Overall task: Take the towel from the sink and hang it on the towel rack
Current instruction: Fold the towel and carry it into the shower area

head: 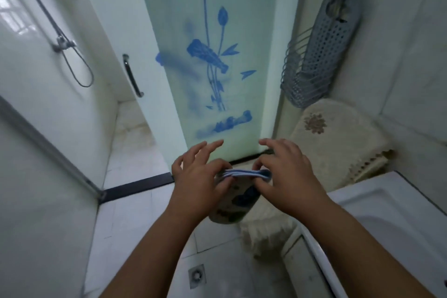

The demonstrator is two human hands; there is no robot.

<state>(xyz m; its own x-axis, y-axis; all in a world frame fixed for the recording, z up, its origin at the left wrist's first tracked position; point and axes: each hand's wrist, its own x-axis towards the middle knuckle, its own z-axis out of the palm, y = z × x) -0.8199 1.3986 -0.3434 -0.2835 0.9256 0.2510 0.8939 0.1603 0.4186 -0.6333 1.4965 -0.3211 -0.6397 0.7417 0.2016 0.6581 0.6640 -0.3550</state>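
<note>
The left hand pinches the left end of the folded towel between thumb and fingers, its other fingers spread. The towel is held in the air before the glass door, left of the sink. The right hand pinches its right end.

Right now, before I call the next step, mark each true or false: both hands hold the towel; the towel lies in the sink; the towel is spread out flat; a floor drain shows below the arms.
1. Both hands hold the towel: true, the left hand and the right hand pinch its ends.
2. The towel lies in the sink: false, it is held up left of the sink.
3. The towel is spread out flat: false, it is bunched in folds.
4. A floor drain shows below the arms: true.
</note>
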